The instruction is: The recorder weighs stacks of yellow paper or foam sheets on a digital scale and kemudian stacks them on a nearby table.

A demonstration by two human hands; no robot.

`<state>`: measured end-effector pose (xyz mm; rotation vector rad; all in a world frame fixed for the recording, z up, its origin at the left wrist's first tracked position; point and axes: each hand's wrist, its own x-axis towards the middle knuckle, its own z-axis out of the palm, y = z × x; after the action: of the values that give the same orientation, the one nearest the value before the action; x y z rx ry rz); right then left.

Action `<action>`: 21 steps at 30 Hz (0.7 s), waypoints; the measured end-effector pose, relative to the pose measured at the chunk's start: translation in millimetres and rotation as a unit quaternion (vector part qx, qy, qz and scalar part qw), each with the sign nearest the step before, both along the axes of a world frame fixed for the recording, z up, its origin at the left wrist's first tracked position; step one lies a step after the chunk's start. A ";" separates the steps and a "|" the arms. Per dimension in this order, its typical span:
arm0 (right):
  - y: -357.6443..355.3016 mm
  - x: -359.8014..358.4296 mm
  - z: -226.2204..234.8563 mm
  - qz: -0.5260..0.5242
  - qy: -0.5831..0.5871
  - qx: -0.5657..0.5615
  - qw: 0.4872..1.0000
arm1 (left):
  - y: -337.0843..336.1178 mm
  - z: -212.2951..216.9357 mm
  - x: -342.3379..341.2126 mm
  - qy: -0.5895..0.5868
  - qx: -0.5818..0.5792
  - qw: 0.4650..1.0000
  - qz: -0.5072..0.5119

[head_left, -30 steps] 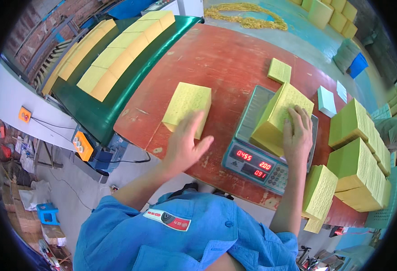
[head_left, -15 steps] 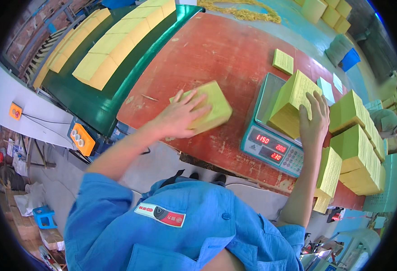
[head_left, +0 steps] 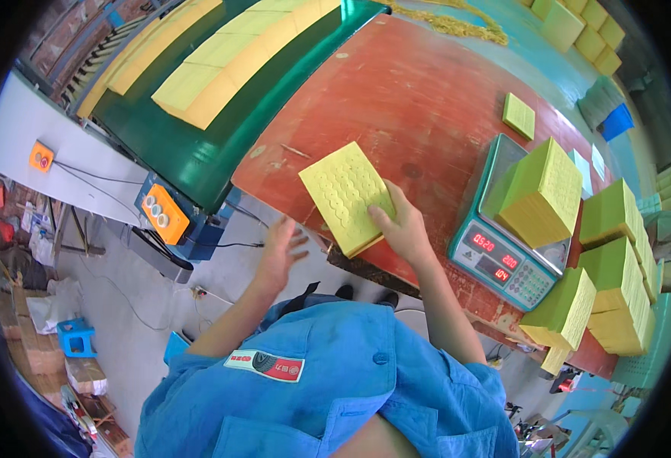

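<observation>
My right hand (head_left: 404, 229) grips the right edge of a stack of yellow paper (head_left: 343, 195) with rows of round patterns punched into its top sheet. Its thumb lies on the top face. The stack is tilted, over the near edge of the red table. Just below and left of it, my left hand (head_left: 280, 252) is held in the air with fingers apart and nothing in it. To the right, a taller block of yellow paper (head_left: 543, 195) stands on a digital scale (head_left: 496, 263) with lit red digits.
Further yellow paper stacks (head_left: 618, 286) crowd the red table's (head_left: 404, 91) right side. A thin yellow pad (head_left: 519, 116) lies beyond the scale. At left, a green conveyor belt (head_left: 267, 99) carries long rows of yellow paper (head_left: 229, 65), with an orange button box (head_left: 165, 212) at its near corner.
My right hand has left the block on the scale and taken hold of the smaller stack. My left hand has let go of it and drawn back. The scale's digits have changed.
</observation>
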<state>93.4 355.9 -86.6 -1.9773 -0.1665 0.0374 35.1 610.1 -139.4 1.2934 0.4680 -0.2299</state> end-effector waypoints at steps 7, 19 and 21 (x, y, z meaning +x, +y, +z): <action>30.0 -54.2 -10.7 -0.025 -0.030 -0.058 0.998 | -15.2 8.2 -11.1 -0.034 -0.199 0.978 -0.056; -3.9 -105.7 -27.8 -0.067 0.101 0.195 0.973 | -19.5 32.6 -22.7 -0.030 -0.122 0.981 -0.150; -25.5 -112.0 -14.3 -0.087 0.126 0.198 0.968 | -20.2 45.1 -20.3 0.048 -0.217 0.965 -0.141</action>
<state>-18.5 330.5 -100.9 -1.5636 0.1559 0.1313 14.8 590.0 -94.2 0.9145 0.2897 -0.6032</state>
